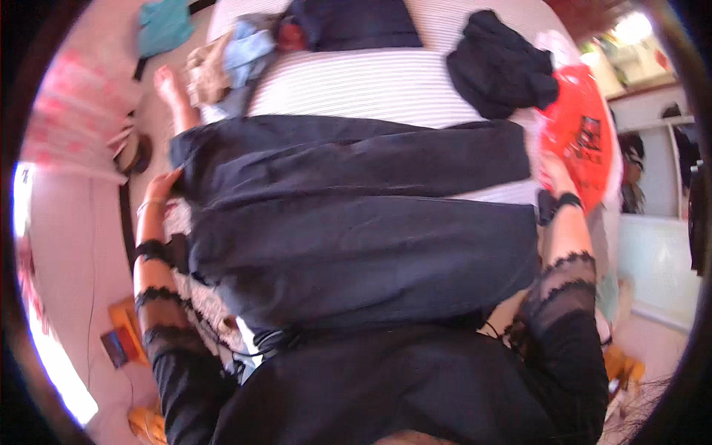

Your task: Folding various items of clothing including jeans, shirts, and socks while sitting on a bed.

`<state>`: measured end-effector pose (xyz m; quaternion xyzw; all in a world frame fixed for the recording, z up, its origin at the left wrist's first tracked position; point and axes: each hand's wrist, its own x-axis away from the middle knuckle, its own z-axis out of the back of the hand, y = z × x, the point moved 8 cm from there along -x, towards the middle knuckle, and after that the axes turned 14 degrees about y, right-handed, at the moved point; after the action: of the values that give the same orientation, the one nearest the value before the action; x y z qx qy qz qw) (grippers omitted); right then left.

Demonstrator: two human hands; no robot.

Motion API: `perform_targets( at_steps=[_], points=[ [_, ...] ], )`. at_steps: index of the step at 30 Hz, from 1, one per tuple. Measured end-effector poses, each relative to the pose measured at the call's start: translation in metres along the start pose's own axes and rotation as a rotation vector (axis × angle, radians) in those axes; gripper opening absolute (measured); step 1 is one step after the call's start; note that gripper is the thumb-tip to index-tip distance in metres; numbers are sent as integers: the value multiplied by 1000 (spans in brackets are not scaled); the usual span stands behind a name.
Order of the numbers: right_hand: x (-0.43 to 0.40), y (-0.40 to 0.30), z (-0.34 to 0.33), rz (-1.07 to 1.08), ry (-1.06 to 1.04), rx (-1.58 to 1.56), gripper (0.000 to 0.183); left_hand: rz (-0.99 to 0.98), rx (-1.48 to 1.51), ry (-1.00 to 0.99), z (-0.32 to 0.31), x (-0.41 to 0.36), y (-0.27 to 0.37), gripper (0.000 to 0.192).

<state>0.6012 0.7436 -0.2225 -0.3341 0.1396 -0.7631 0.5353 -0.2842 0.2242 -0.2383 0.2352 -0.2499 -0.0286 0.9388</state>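
Dark trousers (356,245) lie spread sideways before me on the striped bed cover, both legs pointing right. At the waist end, my left hand (161,186) has its fingers closed on the edge of the cloth. My right hand (553,169) is beyond the leg ends, beside a red plastic bag (581,128) that bears writing. It is blurred, and whether its fingers hold anything cannot be told. Both wrists wear black bands. The near edge of the trousers meets my black top.
A crumpled black garment (495,67) lies at the back right. A flat dark garment (361,25) is at the far middle, beside a heap of mixed clothes (233,61). Another person's bare limb (177,97) reaches in at left. The striped bed cover (356,78) shows between them.
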Motion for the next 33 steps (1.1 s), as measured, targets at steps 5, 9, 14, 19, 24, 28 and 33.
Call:
perform_targets(
  at_steps=[5,9,14,19,24,28,33],
  points=[
    [-21,10,-4,-72,-52,37,54,-810,676,-262,2,35,19,45],
    [-44,18,-3,-105,78,58,54,-31,1062,-408,-17,10,-23,38],
    [-72,-11,-47,146,100,244,54,108,497,-54,27,-61,-97,47],
    [-84,-16,-33,282,97,-180,48,-797,101,51,-18,-66,78,61],
    [5,-83,15,230,-198,-826,41,-1183,-276,96,-94,-45,147,58],
    [28,-54,70,199,-44,-829,38,-969,-435,51,-136,-34,167,45],
    [7,-8,71,57,129,-768,34,-945,-9,333,-82,-35,184,19]
  ],
)
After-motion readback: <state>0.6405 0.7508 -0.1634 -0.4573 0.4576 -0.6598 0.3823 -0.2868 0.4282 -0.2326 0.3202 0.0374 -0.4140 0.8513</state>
